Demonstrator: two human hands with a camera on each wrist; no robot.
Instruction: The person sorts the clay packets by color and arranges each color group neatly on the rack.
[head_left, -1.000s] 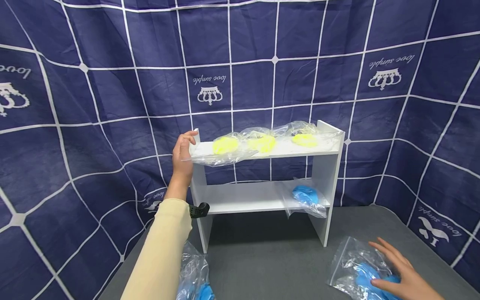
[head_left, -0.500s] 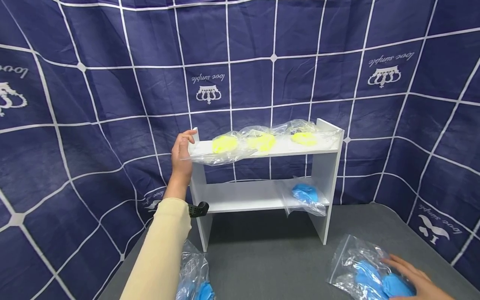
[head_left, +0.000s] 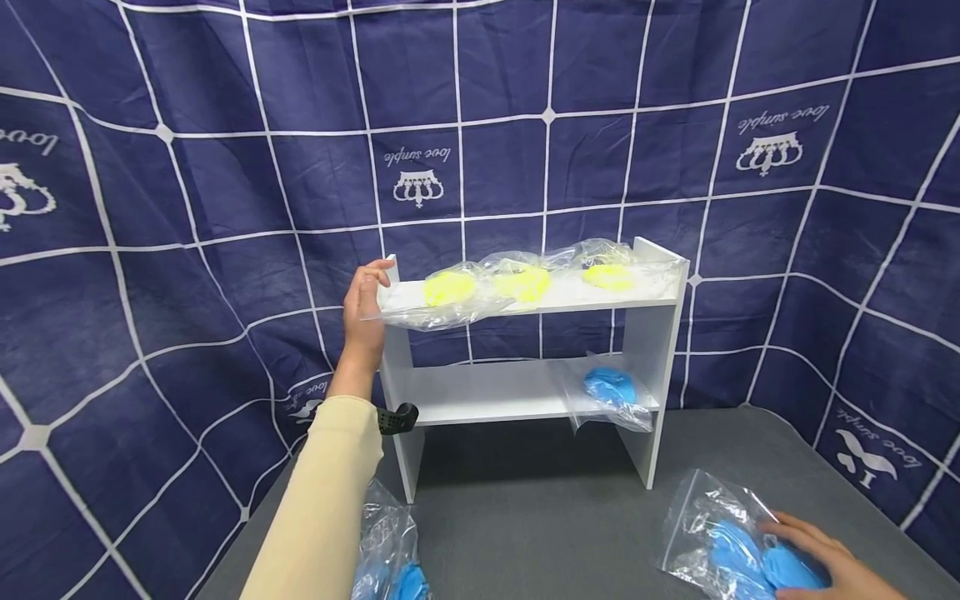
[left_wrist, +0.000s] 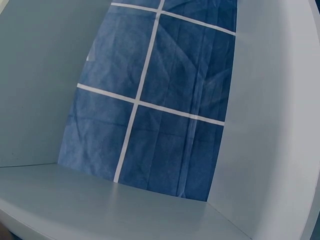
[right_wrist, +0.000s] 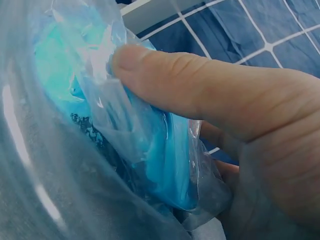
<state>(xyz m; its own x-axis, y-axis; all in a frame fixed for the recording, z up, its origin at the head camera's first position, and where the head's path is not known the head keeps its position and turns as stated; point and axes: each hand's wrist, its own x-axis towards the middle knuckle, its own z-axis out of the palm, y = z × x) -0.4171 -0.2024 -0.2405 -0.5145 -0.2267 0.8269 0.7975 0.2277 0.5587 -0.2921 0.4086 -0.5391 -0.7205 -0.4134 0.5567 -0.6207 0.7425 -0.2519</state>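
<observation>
My left hand (head_left: pixel 366 312) grips the left side panel of a white two-tier shelf (head_left: pixel 487 393) near its top. A clear plastic bag (head_left: pixel 693 529) with soft-looking blue contents (head_left: pixel 735 550) lies on the dark table at the lower right. At this bag's right end, my right hand (head_left: pixel 828 560) pinches it. The right wrist view shows the thumb (right_wrist: pixel 170 80) pressed on the crinkled film over the blue contents, with the other fingers partly hidden behind. In the left wrist view the shelf's pale panels (left_wrist: pixel 265 100) frame the backdrop.
Clear bags with yellow contents (head_left: pixel 450 288) line the top tier, one overhanging its front edge. A bag with blue contents (head_left: pixel 609 387) rests at the right of the lower tier. Another blue-filled bag (head_left: pixel 386 542) lies beside my left sleeve. Blue checked cloth (head_left: pixel 502 167) hangs behind.
My right hand has gone from spread fingers over the bag to pinching its right end, and the bag has shifted slightly right. The left hand stays on the shelf.
</observation>
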